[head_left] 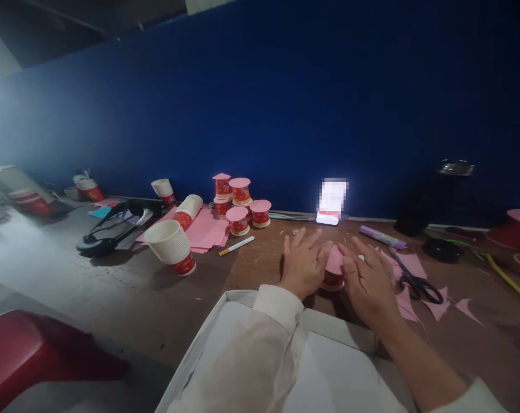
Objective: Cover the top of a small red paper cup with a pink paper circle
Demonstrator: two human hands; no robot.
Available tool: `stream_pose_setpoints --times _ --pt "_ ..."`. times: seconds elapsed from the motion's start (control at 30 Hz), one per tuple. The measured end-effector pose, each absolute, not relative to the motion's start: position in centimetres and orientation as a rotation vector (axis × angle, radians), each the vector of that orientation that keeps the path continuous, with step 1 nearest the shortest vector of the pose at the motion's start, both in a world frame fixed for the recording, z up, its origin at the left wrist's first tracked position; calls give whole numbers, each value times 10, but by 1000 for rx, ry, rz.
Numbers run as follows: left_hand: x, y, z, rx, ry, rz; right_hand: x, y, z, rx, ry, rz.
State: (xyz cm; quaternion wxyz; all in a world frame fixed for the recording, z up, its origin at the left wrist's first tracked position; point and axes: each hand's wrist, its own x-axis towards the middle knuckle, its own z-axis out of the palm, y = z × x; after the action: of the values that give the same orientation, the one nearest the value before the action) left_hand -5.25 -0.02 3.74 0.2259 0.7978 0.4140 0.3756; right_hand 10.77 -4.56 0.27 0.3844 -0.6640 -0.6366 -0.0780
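Note:
A short red paper cup (pixel 332 282) with a pink paper top (pixel 334 261) stands on the table between my two hands. My left hand (pixel 303 264) is at its left side, fingers spread, the thumb against the paper's edge. On the other side, my right hand (pixel 372 281) has its fingers stretched out and its thumb touching the pink paper. Neither hand is wrapped round the cup. Several finished-looking red cups with pink tops (pixel 237 221) are grouped to the left. Black scissors (pixel 417 284) lie on pink paper scraps (pixel 436 304) at the right.
A stack of white-rimmed paper cups (pixel 170 246) stands left, near pink sheets (pixel 206 229) and a marker (pixel 237 246). A lit phone (pixel 332 201) leans against the blue partition (pixel 286 115). Beyond my right hand lies a purple tube (pixel 383 236). A red stool (pixel 36 350) is lower left.

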Motion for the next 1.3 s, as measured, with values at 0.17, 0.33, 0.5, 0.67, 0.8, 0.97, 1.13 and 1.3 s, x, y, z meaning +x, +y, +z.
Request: stream_pose_setpoints --times 0.17,0.33,0.5,0.67,0.8,0.97,1.13,1.3 --pt "-52 1 36 2196 1135 1054 106 -45 4 -1692 -1620 -199" --pt "-52 1 36 2142 1116 1079 106 -45 3 -1678 -1624 -232" --pt "-52 1 36 2133 1096 1107 113 -41 6 -1524 -1595 -286" --pt "-56 3 39 2242 1207 1050 118 -37 10 -1470 -1586 -282" --pt "-57 2 39 2402 1256 954 118 -35 7 -1532 -1639 -229" --pt "-55 0 38 2451 1276 939 119 -34 1 -1607 -1650 -207" --pt "-55 0 38 2482 1268 942 119 -34 1 -1630 -1645 -218" --pt "-55 0 38 2485 1267 941 117 -34 4 -1636 -1631 -258"
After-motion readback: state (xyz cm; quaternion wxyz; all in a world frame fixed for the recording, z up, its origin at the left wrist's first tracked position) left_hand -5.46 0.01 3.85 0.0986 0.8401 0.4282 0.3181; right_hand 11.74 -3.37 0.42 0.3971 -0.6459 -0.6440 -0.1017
